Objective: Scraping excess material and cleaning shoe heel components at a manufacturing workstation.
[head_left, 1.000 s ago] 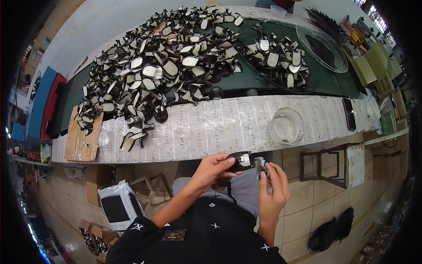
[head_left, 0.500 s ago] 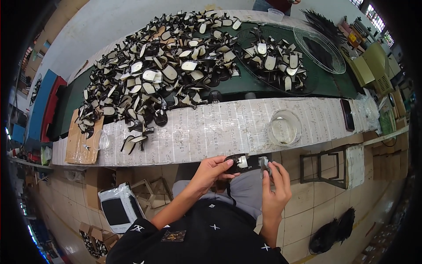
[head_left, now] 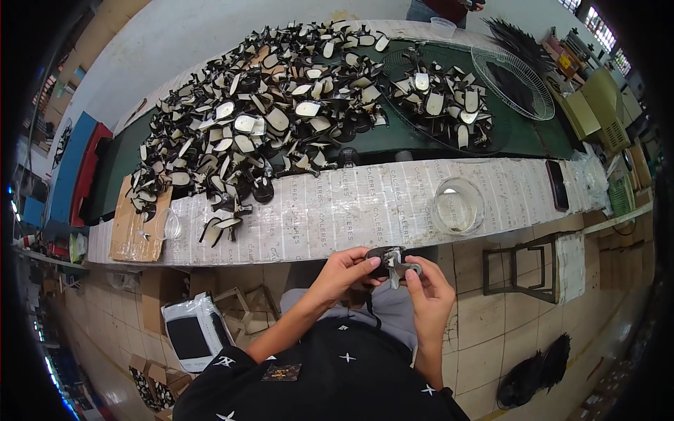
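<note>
My left hand [head_left: 342, 276] is closed on a black shoe heel [head_left: 378, 253] with a pale face, held above my lap at the table's near edge. My right hand [head_left: 430, 282] pinches a small grey piece with a rounded, ring-like end [head_left: 415, 269]. A shiny grey-white strip lies between it and the heel; whether they touch is hard to tell. Beyond my hands, a big heap of similar black heels [head_left: 278, 121] with cream faces covers the table's left and middle. More heels [head_left: 434, 104] are piled in a round tray to the right.
A clear round tub [head_left: 457, 205] and a dark phone [head_left: 557, 185] rest on the paper-covered table edge [head_left: 337, 203]. At left stand a small clear cup [head_left: 173, 226] and cardboard [head_left: 137, 228]. A wire basket [head_left: 516, 83] sits far right. Another person [head_left: 442, 10] is at the far side.
My right hand has moved left, bringing the grey piece up to the heel. The heel in my left hand has turned a little. The whole view has shifted slightly.
</note>
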The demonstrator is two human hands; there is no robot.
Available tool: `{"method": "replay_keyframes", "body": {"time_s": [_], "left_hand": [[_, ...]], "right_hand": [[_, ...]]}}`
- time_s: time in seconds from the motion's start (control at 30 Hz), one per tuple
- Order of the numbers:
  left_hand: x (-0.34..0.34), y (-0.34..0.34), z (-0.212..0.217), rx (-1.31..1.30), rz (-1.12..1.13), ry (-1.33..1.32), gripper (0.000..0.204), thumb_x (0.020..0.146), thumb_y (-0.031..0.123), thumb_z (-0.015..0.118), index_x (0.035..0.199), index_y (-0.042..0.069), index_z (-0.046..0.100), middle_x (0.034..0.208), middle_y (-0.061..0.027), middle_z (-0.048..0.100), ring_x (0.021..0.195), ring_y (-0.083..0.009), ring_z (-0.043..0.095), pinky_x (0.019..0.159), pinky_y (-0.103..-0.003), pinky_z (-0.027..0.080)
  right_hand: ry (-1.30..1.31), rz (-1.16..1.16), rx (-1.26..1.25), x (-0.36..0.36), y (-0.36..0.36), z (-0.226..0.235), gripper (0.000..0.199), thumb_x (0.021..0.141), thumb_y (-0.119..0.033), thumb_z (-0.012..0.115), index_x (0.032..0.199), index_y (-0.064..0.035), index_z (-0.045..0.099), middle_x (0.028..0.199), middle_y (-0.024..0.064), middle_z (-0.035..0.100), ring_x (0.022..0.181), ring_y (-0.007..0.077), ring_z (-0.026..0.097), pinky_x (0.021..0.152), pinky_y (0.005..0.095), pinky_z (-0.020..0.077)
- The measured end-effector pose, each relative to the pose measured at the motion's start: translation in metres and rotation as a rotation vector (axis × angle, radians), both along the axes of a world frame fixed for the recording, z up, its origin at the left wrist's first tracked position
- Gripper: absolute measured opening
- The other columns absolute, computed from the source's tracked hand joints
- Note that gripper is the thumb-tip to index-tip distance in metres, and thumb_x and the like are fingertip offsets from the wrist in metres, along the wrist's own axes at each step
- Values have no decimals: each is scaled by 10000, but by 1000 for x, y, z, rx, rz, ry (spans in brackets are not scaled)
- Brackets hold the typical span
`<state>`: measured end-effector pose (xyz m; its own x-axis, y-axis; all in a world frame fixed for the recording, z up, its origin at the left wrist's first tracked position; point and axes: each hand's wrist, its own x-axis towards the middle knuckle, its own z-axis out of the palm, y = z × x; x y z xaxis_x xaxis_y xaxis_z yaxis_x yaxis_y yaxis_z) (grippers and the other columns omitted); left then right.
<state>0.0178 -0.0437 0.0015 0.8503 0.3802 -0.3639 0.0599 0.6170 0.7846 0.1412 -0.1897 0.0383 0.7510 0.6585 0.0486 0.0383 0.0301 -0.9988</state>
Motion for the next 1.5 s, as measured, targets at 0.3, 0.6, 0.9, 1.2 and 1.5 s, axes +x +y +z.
{"method": "replay_keyframes", "body": {"time_s": [0.3,0.6,0.9,1.2,1.5], "left_hand": [[1,-3,1,60,20,-13,272,1008,200,605,1137,-36,645,998,-85,696,874,-128,684,771,-233,567],[13,16,40,-145,-9,-390,372,1020,220,579,1287,-35,536,1138,-124,667,989,-202,689,833,-275,573],[19,3,70,-426,-286,-955,512,927,330,695,1217,-47,506,1029,-212,664,867,-339,725,666,-404,641],[12,9,83,-126,-165,-676,405,943,251,694,1168,-55,553,1000,-159,670,858,-254,707,741,-360,610],[14,5,71,124,52,-265,147,951,85,652,1032,-22,591,974,-129,686,879,-202,702,774,-340,620]], "right_hand": [[587,2,373,15,-10,-17,279,989,-99,583,1224,52,591,1155,113,659,895,141,659,734,266,558],[732,-89,607,29,-35,-40,319,1024,-209,561,1299,-49,541,1213,149,629,837,148,659,704,235,565],[743,-255,507,19,-37,-40,322,1006,-227,597,1266,-44,546,1094,104,662,797,133,660,666,217,550],[547,-190,525,20,-37,-30,313,996,-183,603,1240,8,563,1128,119,660,864,162,667,728,266,555],[-148,-339,348,7,-31,19,256,926,-90,651,1130,64,638,1175,196,638,1036,231,627,895,306,507]]}}
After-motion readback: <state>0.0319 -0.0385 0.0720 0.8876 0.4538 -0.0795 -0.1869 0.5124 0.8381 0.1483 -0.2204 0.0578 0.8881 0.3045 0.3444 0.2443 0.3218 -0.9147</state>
